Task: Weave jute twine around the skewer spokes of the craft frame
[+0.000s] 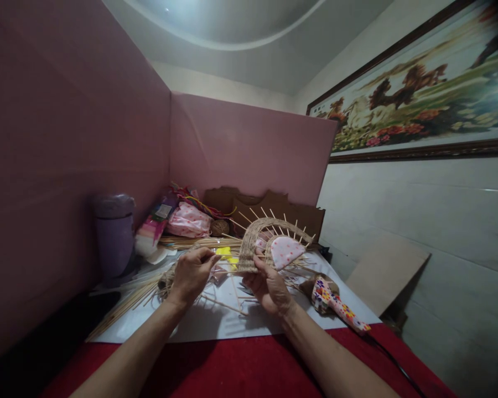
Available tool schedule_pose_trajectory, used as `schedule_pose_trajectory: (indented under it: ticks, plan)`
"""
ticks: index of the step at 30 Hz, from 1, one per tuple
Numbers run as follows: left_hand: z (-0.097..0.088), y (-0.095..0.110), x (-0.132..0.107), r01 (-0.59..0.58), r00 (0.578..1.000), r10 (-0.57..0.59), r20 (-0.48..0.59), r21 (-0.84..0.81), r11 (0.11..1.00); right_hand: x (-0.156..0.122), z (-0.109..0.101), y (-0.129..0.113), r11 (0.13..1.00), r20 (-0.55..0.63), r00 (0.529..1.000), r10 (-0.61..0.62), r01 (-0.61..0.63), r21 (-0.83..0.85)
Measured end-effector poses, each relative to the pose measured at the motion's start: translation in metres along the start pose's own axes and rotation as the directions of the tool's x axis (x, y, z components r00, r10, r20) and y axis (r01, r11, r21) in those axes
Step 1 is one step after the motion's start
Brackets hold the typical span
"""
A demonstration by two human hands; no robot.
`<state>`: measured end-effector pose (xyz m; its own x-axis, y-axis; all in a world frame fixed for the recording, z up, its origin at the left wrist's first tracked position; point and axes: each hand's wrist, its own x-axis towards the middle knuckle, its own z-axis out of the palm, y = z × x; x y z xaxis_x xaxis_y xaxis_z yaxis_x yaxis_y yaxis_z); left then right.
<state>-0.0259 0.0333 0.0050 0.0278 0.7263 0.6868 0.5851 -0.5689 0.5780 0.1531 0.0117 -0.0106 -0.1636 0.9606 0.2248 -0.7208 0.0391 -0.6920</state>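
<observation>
My right hand [269,287] is closed around the lower edge of a half-round twine weaving [249,249] and holds it up above the table. Thin wooden sticks fan out from its curved rim, and a white cloth half-circle with pink spots [287,251] sits in its middle. To the left, my left hand [193,273] is pinched close to the tips of the sticks on that side. Whether a stick or a strand of twine is between its fingers is too small to tell. Behind that hand lies a roll of twine [166,281], partly hidden.
A flowered glue gun [340,307] with a cord lies at right. Bundled sticks [124,307] spread at left, near a purple tumbler [115,237]. Yellow pieces [224,252], a spotted cloth bundle [190,220] and torn cardboard [307,218] are farther back. Pink panels stand around the table.
</observation>
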Motion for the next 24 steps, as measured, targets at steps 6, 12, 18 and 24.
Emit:
schedule_pose_trajectory:
  ticks: [6, 12, 18, 24]
  plan:
    - [-0.001, 0.006, -0.002, -0.024, 0.999, 0.022, -0.036, -0.078, 0.997, 0.000, -0.002, -0.002, 0.998, 0.047, 0.997, 0.059, -0.060, 0.021]
    - [-0.001, 0.014, -0.004, -0.070, 0.996, 0.064, -0.057, -0.113, 0.991, -0.002, -0.004, -0.001, 0.995, 0.096, 0.991, 0.093, -0.096, 0.022]
    - [-0.002, 0.017, -0.005, -0.095, 0.994, 0.086, -0.072, -0.130, 0.987, -0.003, -0.004, -0.001, 0.994, 0.088, 0.991, 0.102, -0.104, 0.020]
    - [-0.001, 0.015, -0.004, -0.084, 0.994, 0.073, -0.087, -0.130, 0.988, -0.003, -0.002, -0.003, 0.994, 0.056, 0.993, 0.103, -0.105, 0.027]
